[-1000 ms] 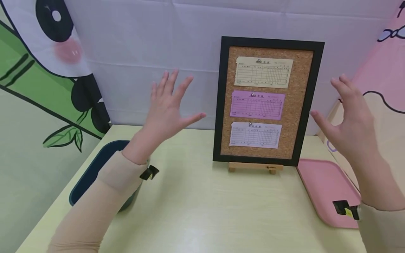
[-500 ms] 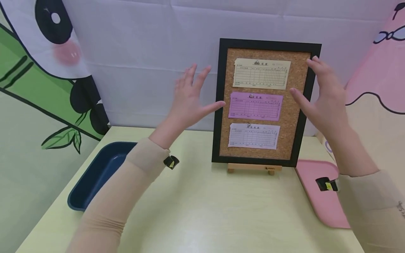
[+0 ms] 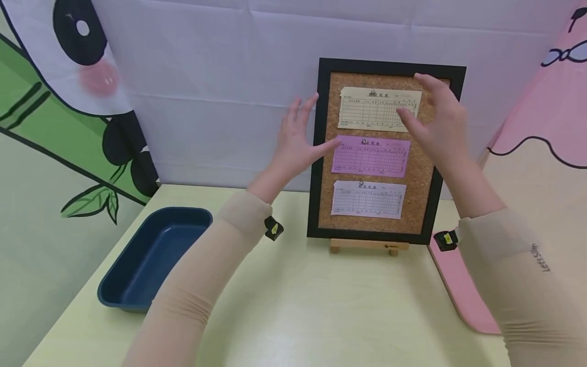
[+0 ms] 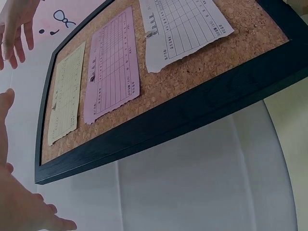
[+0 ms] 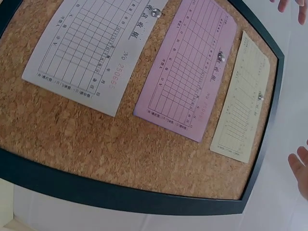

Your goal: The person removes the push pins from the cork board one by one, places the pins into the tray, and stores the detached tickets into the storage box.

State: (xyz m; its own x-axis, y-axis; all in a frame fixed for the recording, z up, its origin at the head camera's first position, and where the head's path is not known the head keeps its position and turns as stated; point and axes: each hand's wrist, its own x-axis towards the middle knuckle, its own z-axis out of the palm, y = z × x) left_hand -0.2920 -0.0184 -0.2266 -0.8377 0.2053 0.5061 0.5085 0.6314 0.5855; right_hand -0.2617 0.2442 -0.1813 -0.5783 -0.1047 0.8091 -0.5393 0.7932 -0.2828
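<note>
A black-framed cork board (image 3: 367, 232) leans on a small wooden easel (image 3: 369, 245). Three printed receipt slips are pinned to it: a yellow slip (image 3: 367, 109) on top, a purple slip (image 3: 371, 157) in the middle, a white slip (image 3: 368, 200) at the bottom. Clear round pushpins (image 5: 221, 56) hold them near their top edges. My left hand (image 3: 295, 145) is beside the frame's left side, fingers spread, thumb overlapping the purple slip's corner in the head view. My right hand (image 3: 442, 127) is in front of the upper right, thumb and fingers apart, overlapping the yellow slip. Both hands hold nothing.
A dark blue tray (image 3: 151, 260) lies at the table's left, partly behind my left sleeve. At the right, a pink tray (image 3: 465, 290) is mostly covered by my right arm. A pale cloth (image 3: 220, 61) hangs behind the pale wooden table (image 3: 321, 306).
Both hands have moved inward toward the board, the left going right and the right going left across the board's upper right. The board and slips stay in place.
</note>
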